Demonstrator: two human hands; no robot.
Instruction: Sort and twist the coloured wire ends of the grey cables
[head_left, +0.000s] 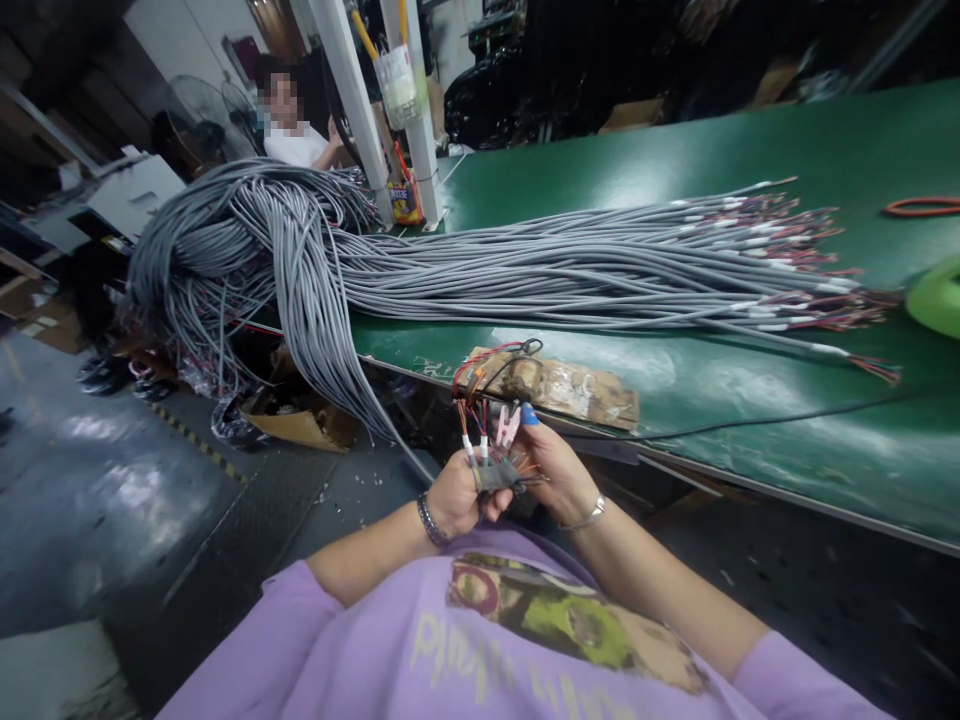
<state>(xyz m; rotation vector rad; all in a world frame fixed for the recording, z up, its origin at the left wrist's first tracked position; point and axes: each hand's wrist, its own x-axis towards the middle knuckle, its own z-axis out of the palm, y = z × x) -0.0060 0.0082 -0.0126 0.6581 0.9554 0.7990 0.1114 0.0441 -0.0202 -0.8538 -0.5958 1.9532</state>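
Low in front of my body, my left hand (454,496) is closed around the ends of several grey cables. Their white sleeves (484,448) and thin coloured wires point up past my fingers. More bare wire ends (531,474) stick out to the right, beside a dark grey wrapped piece (496,474). My right hand (559,468) is closed close against my left, with a blue cover (529,414) on the thumb tip. A small pink clip (508,427) sits at the thumb and fingers of my right hand, which partly hide the grip.
A thick bundle of grey cables (525,275) lies along the green table (750,430) and hangs over its left end. A taped board (577,390) with wires lies at the near edge. A metal post (349,110) rises behind; a person (292,145) is beyond it.
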